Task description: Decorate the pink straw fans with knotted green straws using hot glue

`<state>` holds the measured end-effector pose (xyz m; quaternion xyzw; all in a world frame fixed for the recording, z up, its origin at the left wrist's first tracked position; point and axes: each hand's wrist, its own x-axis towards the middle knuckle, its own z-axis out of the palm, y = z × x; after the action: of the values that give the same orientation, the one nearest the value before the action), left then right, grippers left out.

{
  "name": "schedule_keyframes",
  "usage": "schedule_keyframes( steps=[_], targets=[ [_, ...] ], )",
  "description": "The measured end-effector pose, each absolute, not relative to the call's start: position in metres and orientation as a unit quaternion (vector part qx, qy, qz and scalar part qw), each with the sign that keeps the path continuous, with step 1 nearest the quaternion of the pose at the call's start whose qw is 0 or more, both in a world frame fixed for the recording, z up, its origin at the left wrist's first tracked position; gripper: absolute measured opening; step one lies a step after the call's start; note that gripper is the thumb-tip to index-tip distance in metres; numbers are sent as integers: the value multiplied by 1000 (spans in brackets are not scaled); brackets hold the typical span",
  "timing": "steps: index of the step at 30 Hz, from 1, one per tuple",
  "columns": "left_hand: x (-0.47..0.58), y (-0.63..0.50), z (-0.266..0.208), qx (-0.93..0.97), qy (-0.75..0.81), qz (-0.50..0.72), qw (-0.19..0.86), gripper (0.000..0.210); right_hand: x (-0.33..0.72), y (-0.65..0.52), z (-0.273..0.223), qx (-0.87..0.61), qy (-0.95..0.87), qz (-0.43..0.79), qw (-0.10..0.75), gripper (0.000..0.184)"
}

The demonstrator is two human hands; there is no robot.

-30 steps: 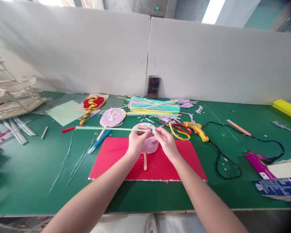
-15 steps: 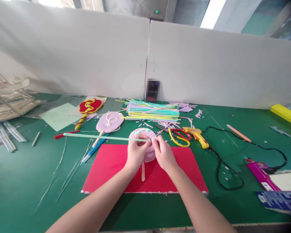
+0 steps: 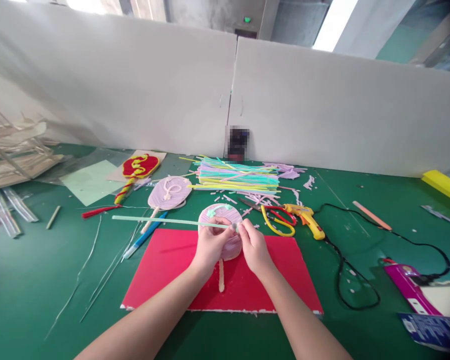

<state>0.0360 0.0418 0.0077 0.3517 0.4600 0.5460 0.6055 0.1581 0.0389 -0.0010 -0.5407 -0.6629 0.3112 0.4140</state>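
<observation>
A pale green pipe cleaner stretches out to the left from between my two hands. My left hand pinches it near its right end. Fingertip to fingertip with that hand, my right hand is closed at the same end, which the fingers mostly hide. Beneath both hands is a round lilac fan with a cream handle and a mint-green curl near its top. It overlaps the far edge of a red board.
A bundle of coloured pipe cleaners lies behind the hands. Scissors and a yellow glue gun with a black cord are to the right. At left are another lilac fan, a red-and-yellow fan and a blue pen.
The pipe cleaner's free left end has drawn in to the right, so less of it sticks out. My hands stay pinched together over the fan. The view has tilted slightly.
</observation>
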Motion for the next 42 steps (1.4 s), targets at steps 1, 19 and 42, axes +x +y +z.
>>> schedule_keyframes(
  steps=[1, 19, 42],
  targets=[
    [36, 42, 7, 356, 460, 546, 603, 33, 158, 39, -1, -538, -662, 316, 416, 27],
    [30, 46, 21, 506, 470, 548, 472, 13, 158, 31, 7, -544, -669, 301, 408, 22],
    [33, 49, 17, 457, 464, 555, 518, 24, 154, 34, 6, -484, -537, 515, 462, 30]
  ],
)
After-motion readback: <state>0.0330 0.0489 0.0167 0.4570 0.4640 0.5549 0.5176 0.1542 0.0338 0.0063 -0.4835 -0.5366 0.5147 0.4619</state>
